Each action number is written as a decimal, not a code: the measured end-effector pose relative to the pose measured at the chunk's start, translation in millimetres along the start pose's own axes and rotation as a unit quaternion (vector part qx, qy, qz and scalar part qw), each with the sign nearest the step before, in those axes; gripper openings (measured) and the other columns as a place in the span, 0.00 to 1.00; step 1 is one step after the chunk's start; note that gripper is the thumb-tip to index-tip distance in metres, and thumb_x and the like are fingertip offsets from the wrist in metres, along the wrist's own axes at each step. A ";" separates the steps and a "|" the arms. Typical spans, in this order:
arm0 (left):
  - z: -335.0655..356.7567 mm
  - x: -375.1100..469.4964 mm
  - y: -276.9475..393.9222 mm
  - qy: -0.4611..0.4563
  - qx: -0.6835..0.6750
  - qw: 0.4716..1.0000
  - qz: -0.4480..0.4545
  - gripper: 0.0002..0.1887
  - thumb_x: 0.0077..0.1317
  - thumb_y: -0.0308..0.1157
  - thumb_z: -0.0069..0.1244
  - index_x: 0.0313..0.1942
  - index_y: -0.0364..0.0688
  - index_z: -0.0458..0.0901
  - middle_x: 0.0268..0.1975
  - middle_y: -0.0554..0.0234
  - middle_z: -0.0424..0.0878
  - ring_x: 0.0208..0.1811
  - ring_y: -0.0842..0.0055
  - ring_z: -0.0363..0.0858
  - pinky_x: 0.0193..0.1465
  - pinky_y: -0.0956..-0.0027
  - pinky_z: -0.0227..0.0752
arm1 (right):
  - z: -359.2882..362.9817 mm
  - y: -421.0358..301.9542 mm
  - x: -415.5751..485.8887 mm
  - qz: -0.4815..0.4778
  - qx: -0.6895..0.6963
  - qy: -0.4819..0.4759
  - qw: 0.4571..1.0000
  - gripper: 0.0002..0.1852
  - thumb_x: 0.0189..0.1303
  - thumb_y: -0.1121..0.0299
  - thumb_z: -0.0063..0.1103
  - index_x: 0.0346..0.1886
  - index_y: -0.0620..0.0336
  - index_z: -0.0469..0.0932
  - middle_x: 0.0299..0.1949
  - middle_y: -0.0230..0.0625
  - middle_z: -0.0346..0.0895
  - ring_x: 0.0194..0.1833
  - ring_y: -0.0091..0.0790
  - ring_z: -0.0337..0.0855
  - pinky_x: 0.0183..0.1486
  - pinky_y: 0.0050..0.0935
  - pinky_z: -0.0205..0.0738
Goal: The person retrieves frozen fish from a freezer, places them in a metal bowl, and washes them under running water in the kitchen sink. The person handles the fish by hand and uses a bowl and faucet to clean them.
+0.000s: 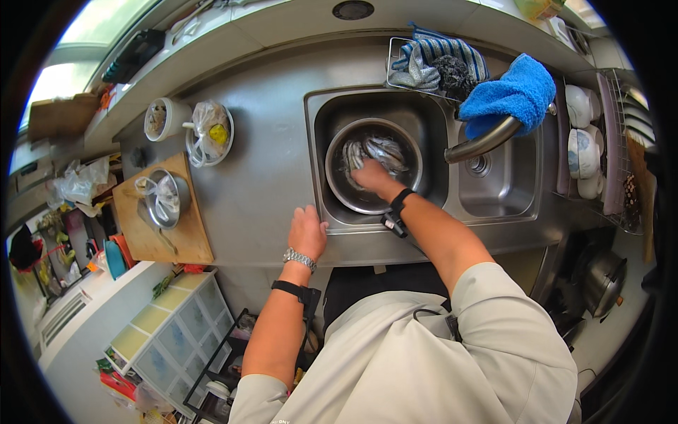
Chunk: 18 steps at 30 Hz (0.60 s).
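A round steel basin (339, 199) sits in the larger bowl of a double sink (437, 209). In the basin lie several silvery fish (385, 150) in what looks like water. My right hand (374, 176) reaches into the basin with its fingers at the fish; whether they grip one is hidden. My left hand (308, 231), with a metal watch at the wrist, rests at the front left corner of the sink's rim, its fingers loosely curled and holding no object that shows. A curved faucet (484, 140) hangs over the divider, with a blue cloth (508, 95) draped on it.
Left on the counter are a wooden cutting board (190, 241) with a knife and a steel bowl (184, 193), a white tub (175, 119) and a plate (229, 140) holding a bagged item. Behind the sink stands a wire rack (390, 58) of cloths; bowls (580, 153) stand right.
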<state>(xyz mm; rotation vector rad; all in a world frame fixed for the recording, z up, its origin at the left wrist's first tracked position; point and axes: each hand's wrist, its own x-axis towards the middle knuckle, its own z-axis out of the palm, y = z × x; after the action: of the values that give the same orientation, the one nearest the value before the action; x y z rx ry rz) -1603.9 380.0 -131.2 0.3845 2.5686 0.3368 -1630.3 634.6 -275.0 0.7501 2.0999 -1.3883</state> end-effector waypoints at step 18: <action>5.9 1.9 -4.7 -0.007 -0.018 1.000 -0.007 0.20 0.71 0.30 0.75 0.52 0.36 0.79 0.53 0.37 0.83 0.54 0.37 0.87 0.56 0.38 0.85 | -64.4 -7.3 -66.9 -0.187 -0.315 0.098 0.925 0.17 0.66 0.77 0.71 0.57 0.53 0.88 0.61 0.47 0.87 0.61 0.57 0.92 0.61 0.58 0.91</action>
<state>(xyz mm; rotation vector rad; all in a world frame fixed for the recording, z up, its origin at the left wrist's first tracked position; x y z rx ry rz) -1603.3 377.3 -138.4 0.3529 2.5471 0.3742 -1594.5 681.1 -202.7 0.2335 2.7355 -0.7174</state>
